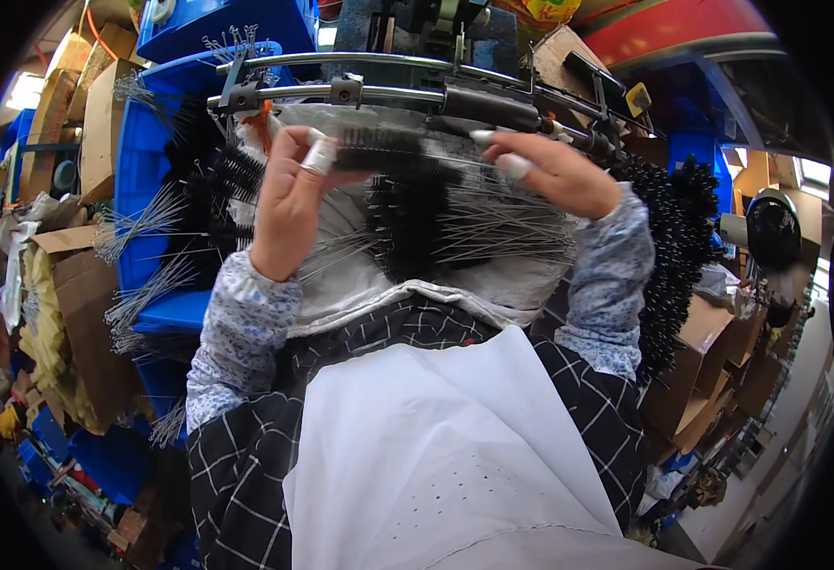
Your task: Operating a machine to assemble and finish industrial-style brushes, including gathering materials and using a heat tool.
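Note:
A black bristle tube brush (379,150), smeared by motion, is stretched between my two hands. My left hand (289,195) pinches its bristled end, and white tape wraps the thumb. Farther right, my right hand (569,176) is closed around the thin wire stem, with white covers on its fingertips. Below the brush, a pile of similar brushes (407,223) lies on a white cloth (341,271) across my lap, their bare wire stems (512,228) pointing right. Just beyond my hands runs a machine's steel rod (388,94) with a dark cylinder (491,104) on it.
Blue bins (140,161) on the left hold more brushes, with looped wire ends (151,218) sticking out. A dense stack of black brushes (678,247) stands at my right. Cardboard boxes (94,323) flank the left side, and another box (692,380) sits on the right.

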A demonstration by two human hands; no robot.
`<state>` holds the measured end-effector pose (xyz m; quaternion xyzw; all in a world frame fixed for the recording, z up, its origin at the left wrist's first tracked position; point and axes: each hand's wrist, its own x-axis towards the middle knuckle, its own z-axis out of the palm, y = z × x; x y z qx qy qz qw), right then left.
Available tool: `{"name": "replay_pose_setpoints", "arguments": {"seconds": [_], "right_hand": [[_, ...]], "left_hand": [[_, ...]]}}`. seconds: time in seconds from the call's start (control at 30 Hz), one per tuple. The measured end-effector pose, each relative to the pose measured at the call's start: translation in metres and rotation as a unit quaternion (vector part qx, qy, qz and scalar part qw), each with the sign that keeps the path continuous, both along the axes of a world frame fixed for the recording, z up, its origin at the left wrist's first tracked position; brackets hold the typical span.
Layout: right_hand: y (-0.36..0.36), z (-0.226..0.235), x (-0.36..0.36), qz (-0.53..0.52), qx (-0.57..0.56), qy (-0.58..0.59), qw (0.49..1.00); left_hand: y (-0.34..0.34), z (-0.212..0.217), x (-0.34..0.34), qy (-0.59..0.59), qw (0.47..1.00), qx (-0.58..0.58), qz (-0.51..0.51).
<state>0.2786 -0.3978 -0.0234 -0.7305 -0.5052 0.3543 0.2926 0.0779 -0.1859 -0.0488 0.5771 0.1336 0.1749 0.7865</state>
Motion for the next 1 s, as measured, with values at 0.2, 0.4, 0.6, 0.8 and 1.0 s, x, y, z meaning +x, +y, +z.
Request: {"name": "replay_pose_setpoints", "arguments": {"seconds": [0.2,0.4,0.6,0.8,1.0], "right_hand": [[0.062,-0.042,-0.044,-0.1,0.103,-0.078,0.987],[0.071,-0.089,0.076,-0.322,-0.041,-0.465,0.823],[0.079,-0.097,0.084,-0.313,-0.037,-0.466,0.826],[0.082,-0.108,0.101,-0.278,-0.039,-0.5,0.819],[0.083,-0.114,0.109,-0.263,-0.035,-0.54,0.799]], "left_hand": [[0.006,-0.017,-0.044,0.085,0.989,0.121,0.026],[0.063,-0.044,-0.145,0.467,0.752,0.465,0.024],[0.069,-0.069,-0.175,0.41,0.851,0.314,0.097],[0.076,-0.074,-0.17,0.388,0.88,0.257,0.092],[0.078,-0.077,-0.164,0.424,0.857,0.28,0.092]]}}
